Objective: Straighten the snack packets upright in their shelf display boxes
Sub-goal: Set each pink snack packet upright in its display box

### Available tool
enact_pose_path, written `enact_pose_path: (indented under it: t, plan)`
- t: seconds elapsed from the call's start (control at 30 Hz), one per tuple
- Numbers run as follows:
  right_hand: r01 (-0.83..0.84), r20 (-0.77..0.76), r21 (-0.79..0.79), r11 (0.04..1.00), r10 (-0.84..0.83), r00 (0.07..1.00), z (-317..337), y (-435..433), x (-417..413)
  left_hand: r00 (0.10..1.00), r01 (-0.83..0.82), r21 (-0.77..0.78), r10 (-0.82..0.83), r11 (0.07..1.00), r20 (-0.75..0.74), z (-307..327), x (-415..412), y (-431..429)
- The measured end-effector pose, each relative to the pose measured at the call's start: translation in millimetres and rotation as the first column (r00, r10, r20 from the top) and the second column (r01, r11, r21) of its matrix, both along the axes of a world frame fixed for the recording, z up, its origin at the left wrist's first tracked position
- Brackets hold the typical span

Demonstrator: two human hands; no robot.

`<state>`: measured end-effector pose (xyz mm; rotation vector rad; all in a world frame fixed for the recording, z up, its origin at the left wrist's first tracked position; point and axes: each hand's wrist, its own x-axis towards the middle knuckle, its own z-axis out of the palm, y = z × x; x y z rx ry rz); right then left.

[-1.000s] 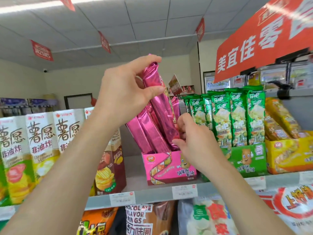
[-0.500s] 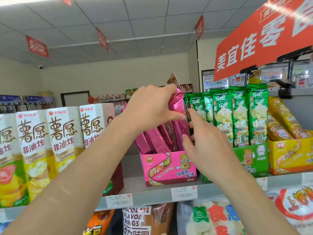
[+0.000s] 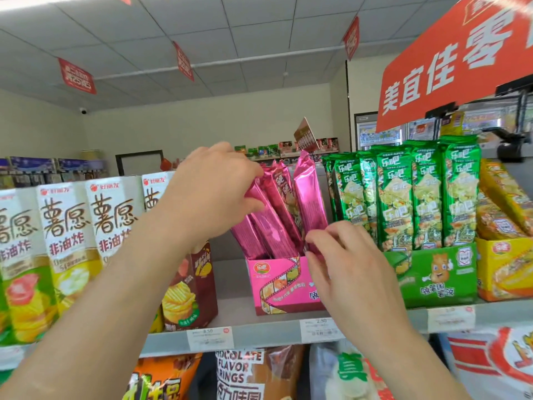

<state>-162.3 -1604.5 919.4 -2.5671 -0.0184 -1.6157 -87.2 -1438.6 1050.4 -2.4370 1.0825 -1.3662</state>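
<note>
Several shiny pink snack packets stand in a pink display box on the shelf. Most of them lean to the left; the rightmost packet stands nearly upright. My left hand grips the tops of the leaning packets from the left. My right hand pinches the lower part of the rightmost packet at the box's right front corner and covers that corner.
Green packets stand upright in a green box to the right, then a yellow box with slanted packets. White and green chip cartons and a brown carton stand left. Price tags line the shelf edge.
The packet my left hand held high went down into the box at the right. My left hand then dropped to the leaning packets. My right hand stayed at the box's right side.
</note>
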Motion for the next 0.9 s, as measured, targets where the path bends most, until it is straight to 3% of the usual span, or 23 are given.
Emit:
enact_pose_path:
  t: [0.27,0.43,0.57,0.63,0.7,0.77,0.83,0.9]
  plan:
    - [0.061,-0.046,-0.073,0.996,-0.064,0.997,-12,-1,2,0.935,0.258,-0.405,-0.333,0.877,-0.125,4,-2,-3]
    - [0.007,-0.035,-0.007,1.000,-0.007,0.999,-11,0,-2,0.840,0.480,-0.673,-0.517,0.562,0.168,11,-9,1]
    - [-0.092,-0.103,0.174,0.980,0.111,0.988,-2,9,-6,0.714,0.663,-0.683,-0.532,0.306,0.455,16,-19,8]
    - [-0.222,-0.101,0.269,0.937,0.257,0.961,1,16,-6,0.672,0.704,-0.669,-0.527,0.237,0.521,16,-22,11]
    - [-0.440,-0.072,0.392,0.808,0.504,0.861,2,28,-6,0.657,0.717,-0.663,-0.527,0.216,0.539,12,-26,11]
    - [-0.645,0.026,0.523,0.557,0.746,0.665,-1,42,-8,0.661,0.700,-0.686,-0.543,0.199,0.517,4,-31,10]
    - [-0.708,0.133,0.604,0.366,0.830,0.542,-9,50,-14,0.651,0.650,-0.749,-0.602,0.128,0.462,-4,-36,9]
    - [-0.695,0.187,0.661,0.283,0.835,0.517,-17,54,-21,0.604,0.557,-0.830,-0.690,0.009,0.398,-10,-39,11]
